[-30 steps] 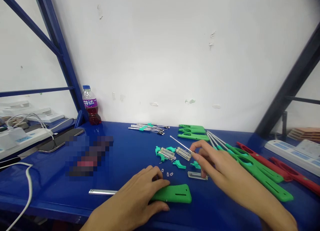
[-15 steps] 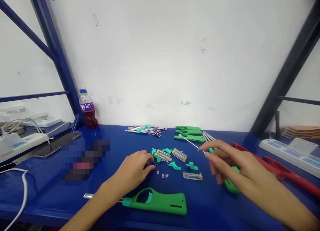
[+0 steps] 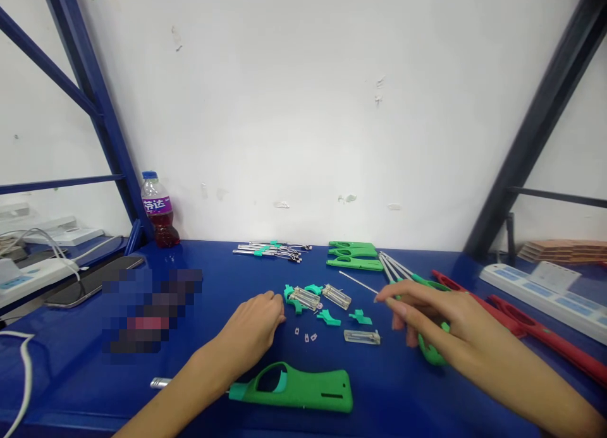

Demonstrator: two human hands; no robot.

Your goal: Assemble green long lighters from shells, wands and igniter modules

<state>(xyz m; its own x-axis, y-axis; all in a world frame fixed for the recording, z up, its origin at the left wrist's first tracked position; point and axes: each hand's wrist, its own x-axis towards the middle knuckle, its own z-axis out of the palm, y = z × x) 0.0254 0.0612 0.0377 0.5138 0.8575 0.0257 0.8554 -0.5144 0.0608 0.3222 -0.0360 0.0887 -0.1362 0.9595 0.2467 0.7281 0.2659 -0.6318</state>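
My left hand rests on the blue table with its fingers curled and pressed together; whatever they hold, if anything, is hidden. To its right lie clear lighter fuel tanks, teal triggers and tiny pale clips. Thumb and forefinger of my right hand pinch the near end of a thin metal rod, which points up and left. Below, in front of my left forearm, lies a green long-necked lighter on its side. Another green lighter is partly covered by my right hand.
Metal tube assemblies with wires and green lighter shells lie by the wall. Red lighters and a white power strip are at the right. A drink bottle and a phone are at the left.
My right hand has come down slightly, bringing the thin rod lower, closer to the table. My left hand's fingers have curled in and drawn back from the teal parts. The view has shifted a little.
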